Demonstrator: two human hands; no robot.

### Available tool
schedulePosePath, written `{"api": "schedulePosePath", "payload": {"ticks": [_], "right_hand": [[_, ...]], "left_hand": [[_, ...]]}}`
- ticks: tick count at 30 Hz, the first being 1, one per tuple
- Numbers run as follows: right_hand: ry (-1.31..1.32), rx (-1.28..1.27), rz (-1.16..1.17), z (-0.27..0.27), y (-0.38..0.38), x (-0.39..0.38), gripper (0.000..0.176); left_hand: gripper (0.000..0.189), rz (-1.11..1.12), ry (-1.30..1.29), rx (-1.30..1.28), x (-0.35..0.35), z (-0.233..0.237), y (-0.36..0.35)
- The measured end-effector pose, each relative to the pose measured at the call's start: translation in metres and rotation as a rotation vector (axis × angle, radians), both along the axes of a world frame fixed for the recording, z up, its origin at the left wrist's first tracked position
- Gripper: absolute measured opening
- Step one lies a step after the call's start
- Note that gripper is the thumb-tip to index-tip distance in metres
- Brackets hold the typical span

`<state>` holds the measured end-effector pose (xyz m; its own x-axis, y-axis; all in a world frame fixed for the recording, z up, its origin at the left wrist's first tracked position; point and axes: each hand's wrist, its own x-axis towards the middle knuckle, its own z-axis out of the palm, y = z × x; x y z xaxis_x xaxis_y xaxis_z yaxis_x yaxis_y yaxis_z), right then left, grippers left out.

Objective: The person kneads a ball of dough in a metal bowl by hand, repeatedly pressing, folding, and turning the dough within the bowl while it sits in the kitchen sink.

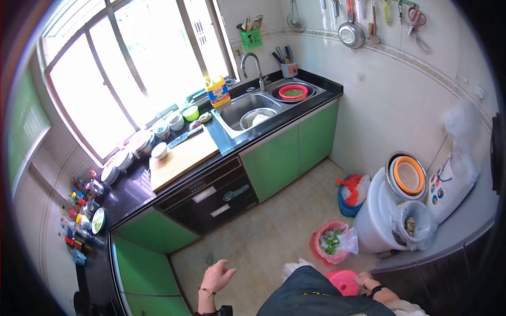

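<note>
My left hand [216, 276] is raised over the floor at the bottom of the view, holding nothing, with the thumb apart from the loosely bent fingers. Beside my right thigh, my right hand [363, 279] has its fingers curled on the edge of a pink plastic stool [345, 286]. Part of the stool is hidden behind my dark apron [303, 295]. Just beyond it stands a red bin [318, 247] lined with a bag, with green vegetable scraps [330, 241] inside.
A cutting board [184, 163] with a white bowl [159, 150] lies on the black counter. The sink [226, 113] holds a colander [255, 117]; a red basket [293, 90] of greens sits beside it. At right, a white barrel [369, 210] carries bowls and a bagged container.
</note>
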<state>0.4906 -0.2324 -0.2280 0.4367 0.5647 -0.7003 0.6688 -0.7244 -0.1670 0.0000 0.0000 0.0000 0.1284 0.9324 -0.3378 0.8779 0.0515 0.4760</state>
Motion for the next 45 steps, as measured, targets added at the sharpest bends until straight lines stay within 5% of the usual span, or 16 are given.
{"api": "schedulePosePath", "payload": {"ticks": [2,3,5,7,9,10,11,12,16,18,22,30,35,37,40,45], "right_hand": [[0.067,-0.143,0.011,0.025,-0.014,0.006,0.057],[0.143,-0.126,0.017,-0.029,0.093,-0.019,0.057],[0.056,-0.259,0.151,-0.104,0.121,0.036,0.055],[-0.081,-0.055,0.178,-0.117,0.184,0.073,0.058],[0.045,0.08,0.183,-0.137,0.273,0.108,0.052],[0.054,0.341,0.193,-0.076,0.33,0.1,0.046],[0.131,0.256,0.132,-0.023,0.389,0.098,0.043],[0.015,0.437,0.229,-0.018,0.433,0.106,0.042],[0.189,0.768,0.284,0.119,0.602,0.071,0.032],[0.339,0.788,0.278,0.163,0.674,0.052,0.03],[0.454,0.971,0.449,0.224,0.789,0.019,0.024],[0.253,0.878,0.701,0.268,0.992,0.005,0.03],[0.192,0.682,0.748,0.218,1.086,0.004,0.038],[0.106,0.427,0.85,0.194,1.124,-0.004,0.062],[0.096,0.345,0.915,0.155,1.163,-0.022,0.069],[0.03,0.094,0.916,0.079,1.229,-0.042,0.078]], "left_hand": [[0.049,-0.143,-0.061,0.041,0.022,-0.001,0.006],[0.049,-0.146,0.017,0.052,0.014,0.011,0.116],[0.045,-0.197,-0.084,0.058,0.044,0.002,0.16],[0.043,-0.148,-0.116,0.045,0.066,0.002,0.213],[0.041,-0.105,-0.122,0.014,0.078,0.01,0.261],[0.04,-0.106,-0.17,0.051,0.086,0.013,0.289],[0.038,-0.101,-0.224,0.084,0.095,0.014,0.313],[0.036,-0.049,-0.326,0.094,0.1,0.006,0.336],[0.026,0.076,-0.737,0.072,0.133,0.005,0.416],[0.027,0.11,-0.746,0.055,0.142,0.002,0.46],[0.027,0.201,-0.838,0.064,0.16,-0.001,0.559],[0.036,0.545,-1.055,-0.026,0.19,-0.025,0.775],[0.036,0.741,-0.929,-0.014,0.209,-0.1,0.852],[0.039,0.713,-0.706,0.039,0.208,-0.15,0.871],[0.047,0.795,-0.602,-0.012,0.213,-0.186,0.862],[0.06,0.841,-0.491,-0.201,0.22,-0.188,0.874]]}}
